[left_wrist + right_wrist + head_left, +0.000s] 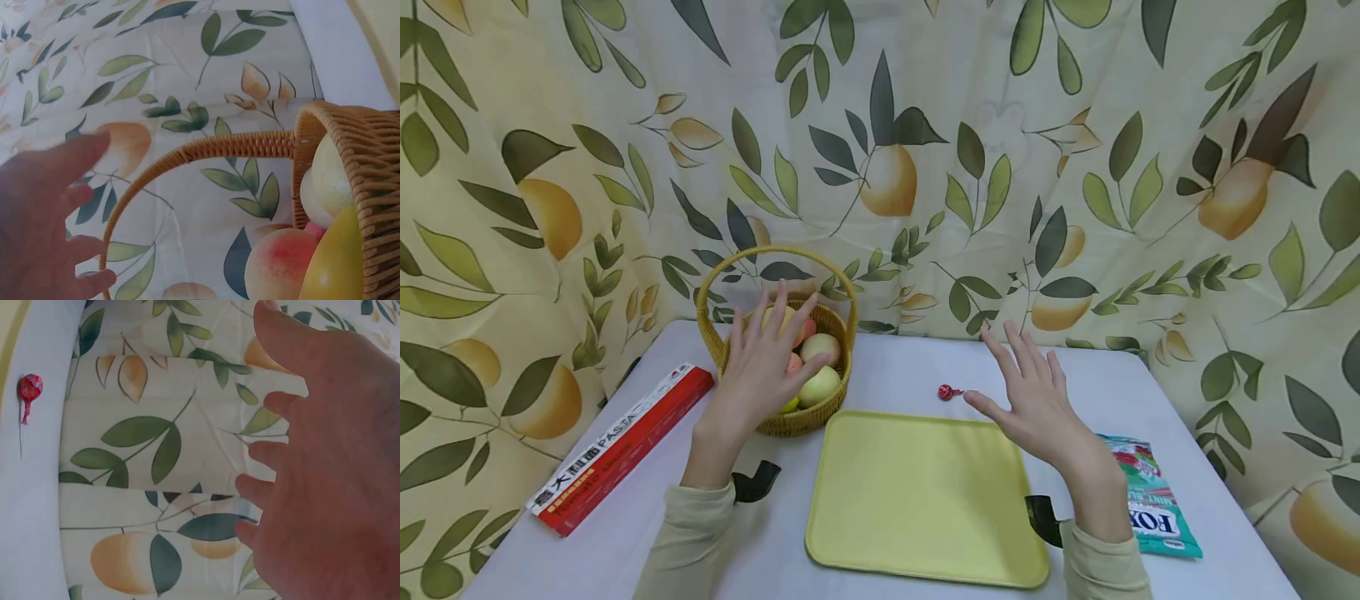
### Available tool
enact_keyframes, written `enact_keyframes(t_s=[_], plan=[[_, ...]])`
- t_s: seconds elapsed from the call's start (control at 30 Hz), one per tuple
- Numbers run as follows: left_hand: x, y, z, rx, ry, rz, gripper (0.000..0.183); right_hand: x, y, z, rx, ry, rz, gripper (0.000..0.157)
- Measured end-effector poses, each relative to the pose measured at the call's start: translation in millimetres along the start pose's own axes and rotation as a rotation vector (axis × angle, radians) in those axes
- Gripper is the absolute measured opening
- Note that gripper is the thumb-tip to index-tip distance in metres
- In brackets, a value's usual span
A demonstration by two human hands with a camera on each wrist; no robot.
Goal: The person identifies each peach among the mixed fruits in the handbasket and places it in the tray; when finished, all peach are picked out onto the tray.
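My left hand [763,358] hovers in front of a wicker basket [793,423] of fruit, fingers spread, holding nothing. In the left wrist view the basket's arched handle [244,145] rises close to the fingers, and a peach [281,262] and a yellow fruit [334,265] show inside. Over the right back corner of a yellow tray [925,500], my right hand [1037,400] is spread with nothing in it. A red-wrapped lollipop [946,392] lies on the table just left of that hand; the right wrist view shows the lollipop [30,389] with its thin white stick.
A long red pasta box [625,450] lies slanted on the left of the white table [895,367]. Partly behind the right forearm is a teal FOX's bag [1161,500]. A curtain [880,275] printed with leaves and fruit closes off the back and sides.
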State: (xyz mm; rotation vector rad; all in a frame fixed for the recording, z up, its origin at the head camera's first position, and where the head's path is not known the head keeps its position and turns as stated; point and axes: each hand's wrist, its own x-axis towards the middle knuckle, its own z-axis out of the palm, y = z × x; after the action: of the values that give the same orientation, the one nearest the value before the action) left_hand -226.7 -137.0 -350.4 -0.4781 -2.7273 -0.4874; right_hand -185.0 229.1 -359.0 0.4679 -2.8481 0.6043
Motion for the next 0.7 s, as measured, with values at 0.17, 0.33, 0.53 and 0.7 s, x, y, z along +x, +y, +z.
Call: enact_keyframes(t_s=[0.17,0.33,0.53,0.7], plan=[[1.9,-0.3,-0.6,-0.035,0.068,-0.024,0.073,1.0,-0.3,3.1,0.016,-0.007,-0.028,0.082],[-1.0,-17.2,-1.2,-0.051,0.187,-0.049,0.078,-0.1,0.5,11.9,0.023,-0.029,-0.02,0.077],[-2.2,-44.3,-2.1,-0.022,0.285,-0.125,0.085,2.0,1.5,19.1,0.026,-0.046,-0.023,0.074],[1.2,-62.2,-4.6,-0.062,0.338,-0.208,0.087,5.3,0.5,20.2,0.043,-0.068,-0.015,0.072]])
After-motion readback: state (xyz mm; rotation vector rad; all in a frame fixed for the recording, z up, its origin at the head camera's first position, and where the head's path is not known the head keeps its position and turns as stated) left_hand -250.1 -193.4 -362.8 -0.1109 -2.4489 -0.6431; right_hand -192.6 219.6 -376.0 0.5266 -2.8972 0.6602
